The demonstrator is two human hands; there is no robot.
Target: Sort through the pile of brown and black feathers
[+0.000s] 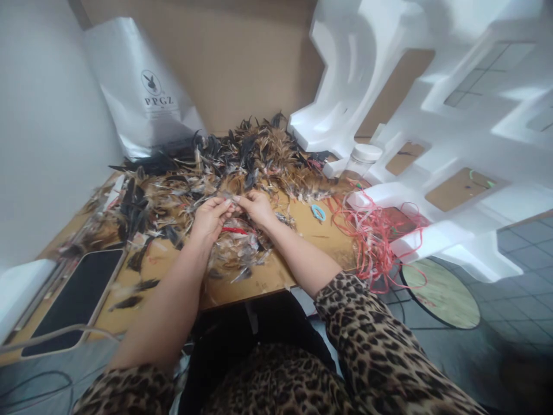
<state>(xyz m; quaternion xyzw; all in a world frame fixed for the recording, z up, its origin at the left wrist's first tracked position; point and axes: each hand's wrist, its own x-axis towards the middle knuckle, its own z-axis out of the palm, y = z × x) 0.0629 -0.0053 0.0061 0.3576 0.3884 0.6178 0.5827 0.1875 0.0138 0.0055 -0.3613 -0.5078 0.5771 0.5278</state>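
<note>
My left hand (211, 218) and my right hand (256, 208) meet above the table, thumbs and fingertips pinched close together. Between them is a small wispy bit that looks like a feather; the fingers cover most of it. Just below the hands, a bright red strip (234, 230) lies on a loose heap of brown and grey feathers (237, 256). Beyond the fingers spreads a larger pile of brown and black feathers (268, 144).
A phone (75, 300) lies at the left edge, with a cable across it. A white bag (142, 109) stands at the back. To the right are a light-blue ring (318, 212), tangled red strings (374, 236), a lidded jar (362, 161) and large white foam (466, 138). A round stool (440, 294) stands below.
</note>
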